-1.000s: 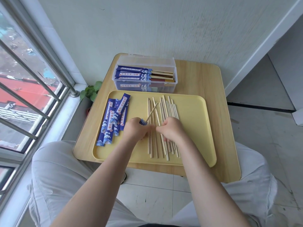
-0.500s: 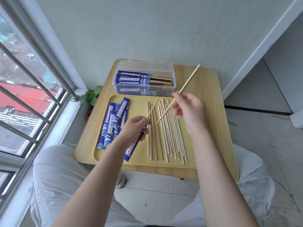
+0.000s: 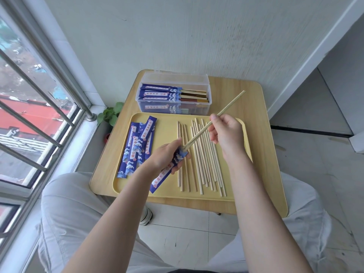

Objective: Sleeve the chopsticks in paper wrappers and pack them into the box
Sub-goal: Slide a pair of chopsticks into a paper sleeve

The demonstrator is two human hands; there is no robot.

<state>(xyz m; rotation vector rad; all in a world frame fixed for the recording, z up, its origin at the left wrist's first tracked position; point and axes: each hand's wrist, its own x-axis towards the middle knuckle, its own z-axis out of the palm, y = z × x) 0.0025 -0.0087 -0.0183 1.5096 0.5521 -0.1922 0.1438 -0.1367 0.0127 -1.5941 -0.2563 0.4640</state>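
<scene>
My left hand point(image 3: 164, 155) grips a blue paper wrapper point(image 3: 165, 173) above the yellow tray point(image 3: 167, 121), its open end up near my fingers. My right hand point(image 3: 226, 134) pinches a bare wooden chopstick point(image 3: 229, 104) that slants down to the left, its lower tip at the wrapper's mouth. A second chopstick tip seems to sit in the mouth too. Several loose chopsticks point(image 3: 204, 164) lie in a row on the tray's right half. Several empty blue wrappers point(image 3: 137, 146) are piled on its left half. The clear plastic box point(image 3: 205, 83) behind the tray holds several sleeved pairs.
The tray rests on a small wooden table point(image 3: 254, 119) against a white wall. A barred window point(image 3: 29, 107) runs along the left, with a small green plant point(image 3: 110, 115) below its sill. My knees in light trousers flank the table's front edge.
My right hand lifted a chopstick off the tray and brought its lower tip to the mouth of the wrapper in my left hand. The left hand has risen slightly with the wrapper.
</scene>
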